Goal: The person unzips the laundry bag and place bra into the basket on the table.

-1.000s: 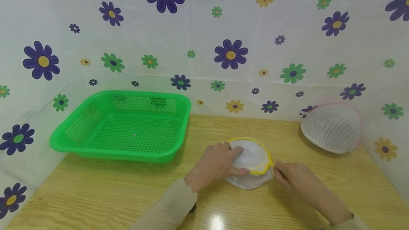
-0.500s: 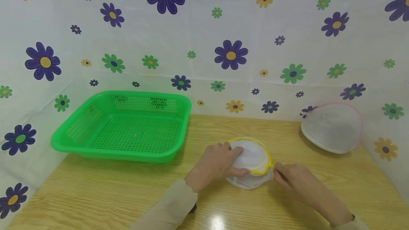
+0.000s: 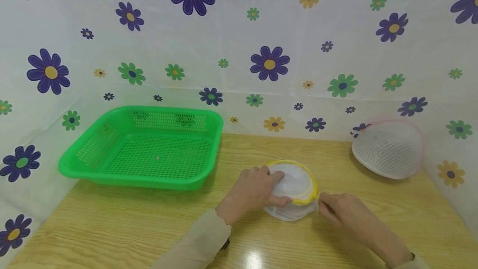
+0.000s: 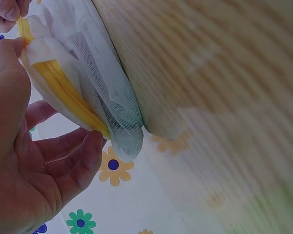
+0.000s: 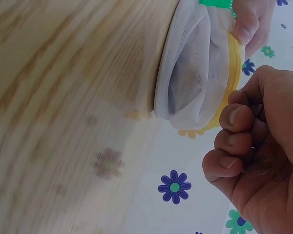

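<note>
A small round white mesh laundry bag (image 3: 293, 179) with a yellow zipper (image 4: 68, 95) around its top stands on the wooden table. My left hand (image 3: 257, 190) grips it from the left, thumb at the near rim and fingers over the top. In the left wrist view, thumb and fingertips sit at separate spots along the zipper edge. At the bag's right side, my right hand (image 3: 349, 215) pinches the zipper's end, its other fingers curled into the palm in the right wrist view. The pinched piece itself is mostly hidden by the fingers.
A green perforated plastic basket (image 3: 214, 152) stands at the back left of the table (image 3: 123, 227). Another white mesh bag (image 3: 388, 150) with pink edging leans at the back right. Behind hangs a white flower-print sheet (image 3: 231, 32).
My right hand has shifted slightly left and down at the zipper's end. The left hand and the laundry bag stay in place.
</note>
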The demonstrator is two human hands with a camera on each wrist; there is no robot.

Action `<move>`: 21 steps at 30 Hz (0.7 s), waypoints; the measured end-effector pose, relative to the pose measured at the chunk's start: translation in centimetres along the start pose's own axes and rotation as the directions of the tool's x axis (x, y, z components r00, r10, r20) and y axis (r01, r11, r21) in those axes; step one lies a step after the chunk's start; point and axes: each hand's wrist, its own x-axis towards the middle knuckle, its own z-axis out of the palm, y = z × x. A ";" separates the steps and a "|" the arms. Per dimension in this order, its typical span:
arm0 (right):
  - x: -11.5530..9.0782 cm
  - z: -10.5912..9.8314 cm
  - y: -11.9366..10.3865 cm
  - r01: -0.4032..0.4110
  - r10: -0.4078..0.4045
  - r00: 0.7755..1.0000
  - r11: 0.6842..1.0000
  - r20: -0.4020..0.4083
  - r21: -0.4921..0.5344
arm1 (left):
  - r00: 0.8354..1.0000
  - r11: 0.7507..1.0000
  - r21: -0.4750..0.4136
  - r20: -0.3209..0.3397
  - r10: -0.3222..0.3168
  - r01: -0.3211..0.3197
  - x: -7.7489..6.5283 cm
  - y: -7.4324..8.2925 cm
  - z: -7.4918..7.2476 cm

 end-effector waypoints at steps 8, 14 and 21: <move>-0.1 0.0 -0.2 -0.005 0.005 1.000 1.000 -0.002 0.014 | 1.000 1.000 0.002 -0.010 0.001 -0.001 0.0 0.0 0.0; -0.1 0.1 -0.3 0.006 -0.006 1.000 1.000 0.011 0.030 | 1.000 1.000 0.014 -0.026 0.003 -0.003 0.0 0.1 0.1; -0.1 0.1 -0.6 -0.007 0.005 0.999 0.999 0.038 0.052 | 0.998 1.000 0.030 -0.058 0.005 -0.004 0.0 0.1 0.2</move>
